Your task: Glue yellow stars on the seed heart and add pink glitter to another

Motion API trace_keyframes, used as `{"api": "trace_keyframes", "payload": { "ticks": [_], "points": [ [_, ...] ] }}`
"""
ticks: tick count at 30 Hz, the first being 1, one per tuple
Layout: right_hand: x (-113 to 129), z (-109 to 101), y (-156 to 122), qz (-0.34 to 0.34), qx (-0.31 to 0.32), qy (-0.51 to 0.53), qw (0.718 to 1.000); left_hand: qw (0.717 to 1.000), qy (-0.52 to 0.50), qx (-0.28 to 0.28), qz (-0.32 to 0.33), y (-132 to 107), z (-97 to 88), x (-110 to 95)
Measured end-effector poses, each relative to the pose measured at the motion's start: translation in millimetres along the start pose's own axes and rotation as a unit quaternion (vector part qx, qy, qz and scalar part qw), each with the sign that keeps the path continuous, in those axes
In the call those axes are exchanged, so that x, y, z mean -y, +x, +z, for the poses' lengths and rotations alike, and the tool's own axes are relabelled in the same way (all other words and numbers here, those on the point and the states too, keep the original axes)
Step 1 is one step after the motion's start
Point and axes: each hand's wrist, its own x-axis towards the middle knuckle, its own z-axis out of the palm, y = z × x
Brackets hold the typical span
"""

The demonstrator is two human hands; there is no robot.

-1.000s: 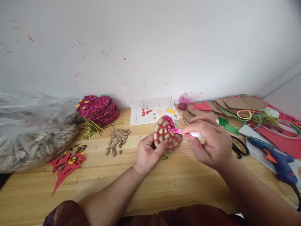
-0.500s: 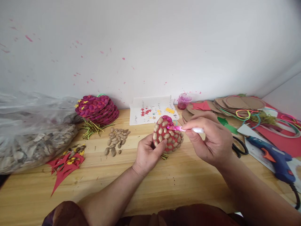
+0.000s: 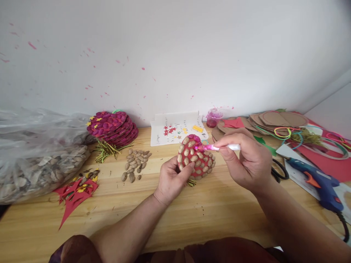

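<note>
My left hand grips the lower left edge of a round red craft piece covered with peanut shells, its thumb on the front. Most shells are plain tan; those near the top are painted magenta. Thin green stems stick out beneath it. Between the thumb and fingers of my right hand is a white-handled paintbrush. Its magenta-stained tip touches the shells near the top of the piece. A clear plastic cup of magenta paint stands behind, by the wall.
Loose peanut shells, red paper scraps and a plastic bag of shells lie left. Finished magenta pieces are stacked behind. Paper with stars lies at the back. Cardboard rounds, scissors and a glue gun are right.
The brush tip has shifted very slightly over the upper shells, and my right hand has moved a little to the right. My left hand keeps its hold on the craft piece.
</note>
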Motion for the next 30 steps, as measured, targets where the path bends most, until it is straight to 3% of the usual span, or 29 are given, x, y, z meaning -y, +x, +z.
{"api": "trace_keyframes", "payload": {
  "ticks": [5,10,14,30],
  "points": [
    [-1.5,-0.2,0.3,0.005,-0.018,-0.003,1.000,1.000,-0.011,0.004,-0.014,-0.4,0.5,-1.5],
    [-1.1,0.9,-0.6,0.005,0.004,0.006,1.000,1.000,0.000,-0.003,-0.007,0.1,-1.3,-0.3],
    [-2.3,1.2,-1.2,0.014,-0.023,-0.010,1.000,1.000,0.005,-0.002,-0.014,-0.1,-2.1,1.5],
    [-2.8,1.7,-1.7,0.018,-0.009,-0.010,1.000,1.000,0.005,-0.006,-0.019,0.2,-1.3,-0.7]
  ]
}}
